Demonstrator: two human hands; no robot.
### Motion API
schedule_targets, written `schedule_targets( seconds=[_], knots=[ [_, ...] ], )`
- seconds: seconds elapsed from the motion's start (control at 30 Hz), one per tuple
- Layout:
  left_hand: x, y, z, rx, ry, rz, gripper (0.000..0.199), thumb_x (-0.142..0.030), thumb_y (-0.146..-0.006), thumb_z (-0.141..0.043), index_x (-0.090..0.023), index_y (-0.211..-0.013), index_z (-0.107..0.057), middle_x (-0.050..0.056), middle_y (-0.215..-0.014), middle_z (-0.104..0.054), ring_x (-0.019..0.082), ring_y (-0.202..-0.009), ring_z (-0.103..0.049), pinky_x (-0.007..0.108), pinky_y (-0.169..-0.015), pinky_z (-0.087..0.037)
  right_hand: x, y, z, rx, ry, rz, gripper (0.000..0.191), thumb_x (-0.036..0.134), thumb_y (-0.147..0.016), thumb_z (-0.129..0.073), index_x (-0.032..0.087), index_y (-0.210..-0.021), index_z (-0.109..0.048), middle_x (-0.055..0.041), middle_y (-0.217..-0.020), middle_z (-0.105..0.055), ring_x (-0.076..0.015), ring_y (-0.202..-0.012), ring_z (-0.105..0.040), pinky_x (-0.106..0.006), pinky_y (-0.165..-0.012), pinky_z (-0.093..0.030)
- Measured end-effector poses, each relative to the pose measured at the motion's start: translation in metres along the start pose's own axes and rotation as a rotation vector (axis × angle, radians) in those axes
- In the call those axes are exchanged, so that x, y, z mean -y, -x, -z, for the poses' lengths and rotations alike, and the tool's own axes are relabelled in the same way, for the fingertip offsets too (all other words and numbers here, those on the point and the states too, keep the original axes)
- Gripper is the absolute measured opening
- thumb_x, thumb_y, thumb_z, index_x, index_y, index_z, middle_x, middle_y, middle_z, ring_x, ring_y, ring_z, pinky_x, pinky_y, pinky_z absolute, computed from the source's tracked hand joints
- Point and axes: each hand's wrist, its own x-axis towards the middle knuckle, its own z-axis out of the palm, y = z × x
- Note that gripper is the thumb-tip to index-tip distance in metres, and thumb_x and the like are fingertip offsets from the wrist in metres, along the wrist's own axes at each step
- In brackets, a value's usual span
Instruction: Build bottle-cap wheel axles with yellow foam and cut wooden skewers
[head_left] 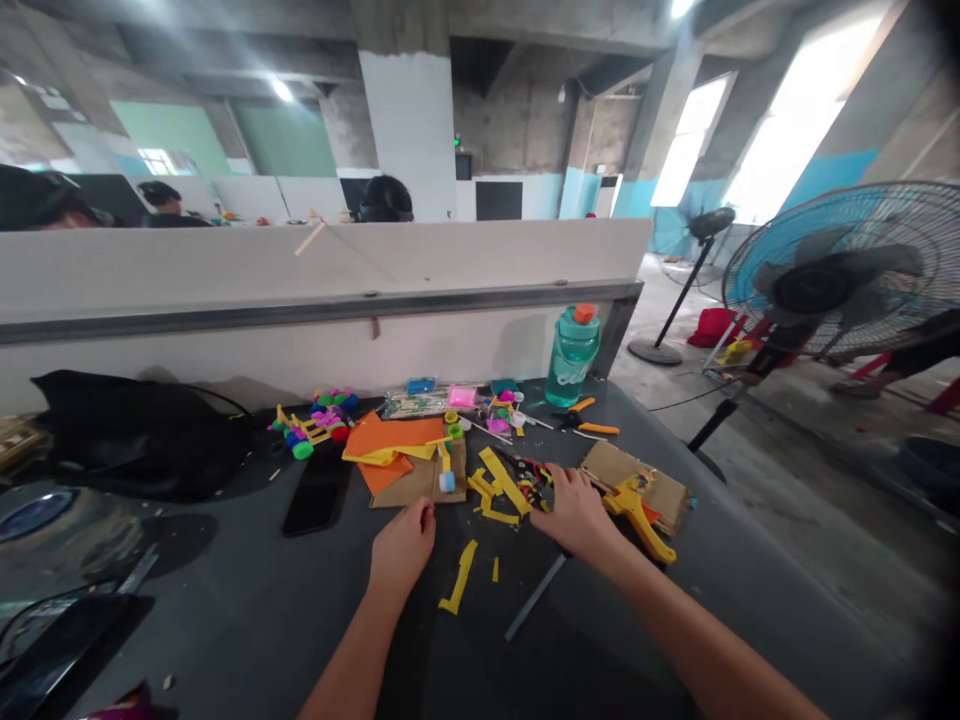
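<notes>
My left hand (403, 548) rests loosely curled on the dark grey table (247, 640), just below a cardboard piece (420, 485) topped with orange paper (394, 440). It shows nothing held. My right hand (576, 515) lies over black-handled scissors (527, 478), whose blades and grip it partly hides. Yellow paper strips (499, 490) lie scattered beside them. A grey metal rod (536, 597) runs out from under that palm. To its right, a yellow glue gun (636, 515) lies on a cardboard scrap (636, 487).
Craft clutter lies along the low white partition (300, 265): a teal water bottle (572, 355), orange-handled pliers (589, 422), and colourful parts (315, 422). A black bag (135, 435) and phone (317, 495) are on the left. Standing fans (832, 270) are right; people sit beyond the partition.
</notes>
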Motion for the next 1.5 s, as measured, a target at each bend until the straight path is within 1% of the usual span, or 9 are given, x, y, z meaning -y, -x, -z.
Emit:
schedule_targets(
  seconds=[0.3, 0.47, 0.6, 0.77, 0.9, 1.07, 1.23, 1.4, 1.5],
  knots=[
    [-0.005, 0.000, 0.003, 0.054, -0.033, 0.036, 0.017, -0.028, -0.088, -0.037, -0.023, -0.093, -0.053, 0.003, -0.089, -0.066, 0.017, -0.079, -0.062, 0.024, -0.058, -0.032, 0.026, -0.070, -0.018, -0.009, 0.063, 0.124, 0.058, 0.030, -0.067, -0.063, 0.010, -0.120, -0.047, -0.0190, -0.110, -0.054, -0.0329, -0.104, -0.047, -0.046, -0.086, -0.033],
    [0.000, -0.003, -0.003, 0.021, -0.022, 0.028, 0.021, -0.032, -0.089, -0.035, -0.024, -0.095, -0.053, 0.004, -0.086, -0.066, 0.018, -0.076, -0.063, 0.024, -0.057, -0.032, 0.040, -0.034, -0.012, -0.099, 0.023, 0.265, 0.047, 0.027, -0.075, -0.056, 0.015, -0.120, -0.048, -0.0166, -0.120, -0.051, -0.0316, -0.116, -0.039, -0.050, -0.097, -0.025],
    [0.000, -0.003, -0.001, -0.015, 0.086, 0.061, 0.021, -0.032, -0.087, -0.040, -0.021, -0.089, -0.057, 0.006, -0.077, -0.066, 0.019, -0.071, -0.062, 0.025, -0.058, -0.033, 0.046, 0.006, -0.008, -0.088, -0.263, 0.447, 0.020, 0.028, -0.086, -0.044, 0.021, -0.090, -0.062, -0.0080, -0.087, -0.063, -0.0229, -0.092, -0.055, -0.039, -0.086, -0.038],
    [-0.023, 0.004, 0.009, 0.003, 0.591, 0.205, 0.040, -0.046, -0.087, -0.034, -0.018, -0.069, -0.056, 0.004, -0.055, -0.059, 0.019, -0.060, -0.060, 0.027, -0.058, -0.040, 0.033, 0.017, -0.019, 0.133, -1.087, 0.124, 0.037, 0.044, -0.089, -0.037, 0.018, -0.081, -0.062, -0.0028, -0.063, -0.061, -0.0168, -0.059, -0.058, -0.031, -0.057, -0.049],
    [-0.055, 0.015, 0.011, 0.287, 1.847, 0.237, 0.048, -0.054, -0.085, -0.032, -0.018, -0.104, -0.058, 0.012, -0.109, -0.063, 0.022, -0.101, -0.059, 0.039, -0.085, -0.044, 0.017, 0.012, -0.023, 0.174, -1.464, 0.003, 0.040, 0.046, -0.088, -0.039, 0.019, -0.112, -0.055, -0.0087, -0.090, -0.066, -0.0215, -0.082, -0.064, -0.038, -0.069, -0.054],
    [-0.071, 0.023, 0.002, 0.438, 2.158, 0.220, 0.055, -0.058, -0.086, -0.023, -0.031, -0.129, -0.045, 0.003, -0.143, -0.036, 0.023, -0.131, -0.031, 0.047, -0.103, -0.029, 0.018, 0.024, -0.025, -0.007, -0.901, 0.307, 0.046, 0.039, -0.092, -0.036, 0.023, -0.134, -0.037, -0.0109, -0.133, -0.046, -0.0227, -0.123, -0.042, -0.045, -0.100, -0.037],
    [-0.071, 0.025, 0.000, 0.559, 2.196, 0.190, 0.064, -0.063, -0.083, -0.020, -0.029, -0.132, -0.042, -0.001, -0.147, -0.026, 0.023, -0.137, -0.014, 0.043, -0.110, -0.018, 0.045, 0.050, -0.022, 0.156, -0.406, 0.659, 0.080, 0.050, -0.085, -0.045, 0.008, -0.143, -0.009, -0.0185, -0.148, -0.012, -0.0309, -0.136, -0.006, -0.053, -0.108, -0.015],
    [-0.064, 0.022, 0.006, 0.368, 2.170, 0.229, 0.063, -0.063, -0.083, -0.019, -0.032, -0.136, -0.033, 0.000, -0.147, -0.028, 0.021, -0.136, -0.017, 0.044, -0.109, -0.019, 0.064, 0.066, -0.007, 0.268, -0.357, 0.917, 0.091, 0.063, -0.079, -0.043, 0.004, -0.142, -0.013, -0.0209, -0.146, -0.015, -0.0312, -0.136, -0.008, -0.049, -0.109, -0.015],
    [-0.062, 0.023, 0.008, 0.389, 2.225, 0.244, 0.063, -0.063, -0.083, -0.021, -0.033, -0.137, -0.030, 0.001, -0.146, -0.030, 0.021, -0.135, -0.022, 0.043, -0.109, -0.019, 0.066, 0.065, -0.003, 0.213, -0.346, 0.960, 0.085, 0.062, -0.081, -0.040, 0.009, -0.142, -0.014, -0.0166, -0.144, -0.025, -0.0274, -0.135, -0.016, -0.049, -0.109, -0.014]
  ],
)
